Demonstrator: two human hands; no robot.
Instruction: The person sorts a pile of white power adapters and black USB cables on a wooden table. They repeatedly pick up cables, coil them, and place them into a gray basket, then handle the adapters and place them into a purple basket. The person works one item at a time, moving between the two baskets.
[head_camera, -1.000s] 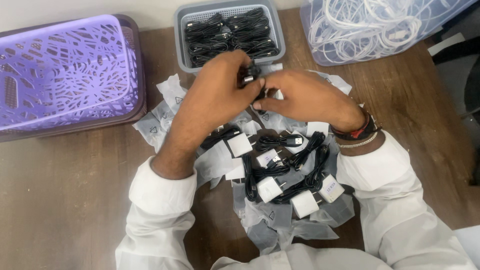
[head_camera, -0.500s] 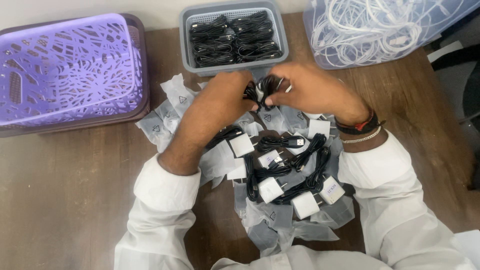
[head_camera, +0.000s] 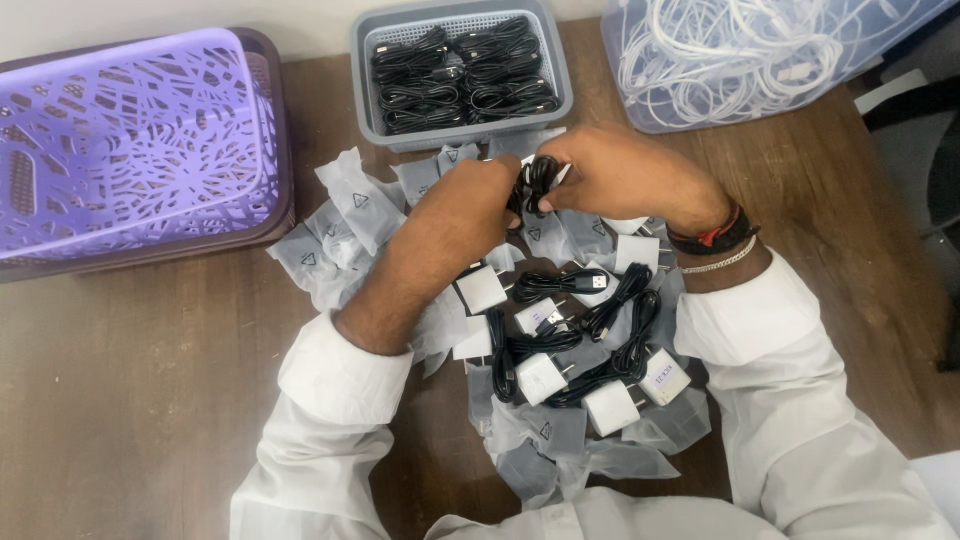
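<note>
Both hands meet over the middle of the bench, just in front of the grey basket (head_camera: 365, 75) at its far edge. The left hand (head_camera: 462, 205) and the right hand (head_camera: 618, 172) each have their fingers clenched on the same small black coiled cable (head_camera: 533, 183), held between them above the pile. Beneath the wrists lie white charger plugs (head_camera: 610, 406), loose black cables (head_camera: 600, 318) and clear plastic bags (head_camera: 352, 201). The grey basket holds more coiled black cables. A purple basket (head_camera: 120, 140) sits at the far left corner, and a clear bin of white cables (head_camera: 740, 55) at the far right corner.
</note>
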